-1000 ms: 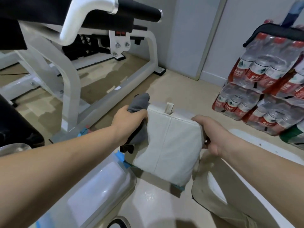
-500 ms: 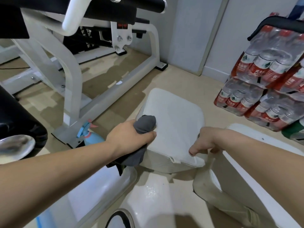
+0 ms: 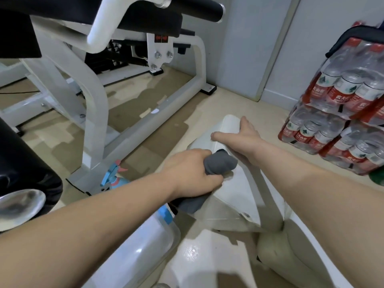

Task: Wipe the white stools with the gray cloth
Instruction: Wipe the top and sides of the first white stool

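floor (image 3: 170, 129) of pale beige, blotched with darker patches, spreads out beyond both your hands. your left hand (image 3: 193, 173) is clenched round the gray cloth (image 3: 220, 164). its bunched end sticks out past your knuckles against the white stool (image 3: 232, 192), and a tail of it hangs below your palm. just beyond, your right hand (image 3: 243, 138) grasps the same stool at its far upper edge, thumb laid flat across the top, fingers over the rim and out of sight. the stool sits tilted between the two hands. left of your left hand a blue spray bottle (image 3: 112, 177) stands on the floor, beside the foot of a white exercise machine (image 3: 93, 113) with black pads. under your left forearm lies a clear plastic box (image 3: 145, 246). right of your right hand, shrink-wrapped packs of water bottles (image 3: 342, 113) are stacked near the gray wall (image 3: 245, 38).
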`<state>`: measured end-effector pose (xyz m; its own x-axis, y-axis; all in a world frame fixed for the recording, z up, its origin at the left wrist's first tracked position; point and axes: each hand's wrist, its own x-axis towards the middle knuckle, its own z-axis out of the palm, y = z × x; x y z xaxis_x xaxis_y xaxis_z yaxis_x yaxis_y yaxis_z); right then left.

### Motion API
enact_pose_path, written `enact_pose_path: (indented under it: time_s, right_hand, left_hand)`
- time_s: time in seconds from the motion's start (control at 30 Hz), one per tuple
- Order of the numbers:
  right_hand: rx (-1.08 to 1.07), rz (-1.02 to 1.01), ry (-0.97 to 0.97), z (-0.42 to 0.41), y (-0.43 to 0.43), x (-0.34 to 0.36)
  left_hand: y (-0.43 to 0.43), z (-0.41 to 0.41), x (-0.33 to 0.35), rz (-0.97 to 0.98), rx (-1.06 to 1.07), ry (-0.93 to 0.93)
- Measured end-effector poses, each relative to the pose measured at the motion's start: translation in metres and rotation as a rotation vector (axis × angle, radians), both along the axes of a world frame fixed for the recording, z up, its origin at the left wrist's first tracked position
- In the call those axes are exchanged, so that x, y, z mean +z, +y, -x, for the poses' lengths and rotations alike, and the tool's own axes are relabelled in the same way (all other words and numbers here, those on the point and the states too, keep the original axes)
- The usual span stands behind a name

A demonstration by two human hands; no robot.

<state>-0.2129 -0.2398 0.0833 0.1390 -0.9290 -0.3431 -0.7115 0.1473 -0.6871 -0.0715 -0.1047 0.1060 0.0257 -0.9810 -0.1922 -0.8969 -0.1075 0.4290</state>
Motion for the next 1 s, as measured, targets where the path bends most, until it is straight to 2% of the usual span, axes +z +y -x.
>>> enact_pose_path:
  time_s: [0.17,0.33,0.4,0.47,0.57,0.6,0.67,0.77,0.87,1.0]
  right_hand:
    - [-0.216,0.009,0.107,-0.009,-0.002,0.003]
    - [-0.024,0.038,0.051,0.022,0.007,0.004]
    - [0.021,0.046,0.051,0.023,0.012,0.006]
    - [0.035,0.051,0.062,0.021,0.015,0.006]
    - [0.048,0.062,0.099,0.019,0.014,0.005]
    - [0.052,0.061,0.110,0.019,0.012,0.004]
    - [0.059,0.082,0.156,0.020,0.008,0.001]
    - [0.112,0.152,0.269,0.026,-0.003,-0.003]
    - [0.113,0.150,0.266,0.040,-0.017,-0.002]
    - [0.104,0.092,0.176,0.042,-0.024,0.001]
  left_hand:
    - [-0.026,-0.025,0.013,0.013,0.004,-0.012]
    - [0.003,0.006,-0.009,0.064,-0.091,0.100]
    - [0.008,-0.008,-0.011,0.028,-0.072,0.231]
    - [0.005,-0.032,-0.007,0.050,0.135,0.395]
    - [-0.002,-0.061,0.013,0.237,0.500,0.513]
    - [-0.003,-0.062,0.016,0.296,0.507,0.501]
    - [-0.009,-0.048,0.016,0.328,0.349,0.546]
    - [-0.025,-0.011,-0.012,0.159,0.110,0.650]
    - [-0.045,0.005,-0.039,0.056,0.169,0.576]
    - [-0.062,0.002,-0.062,0.096,0.256,0.568]
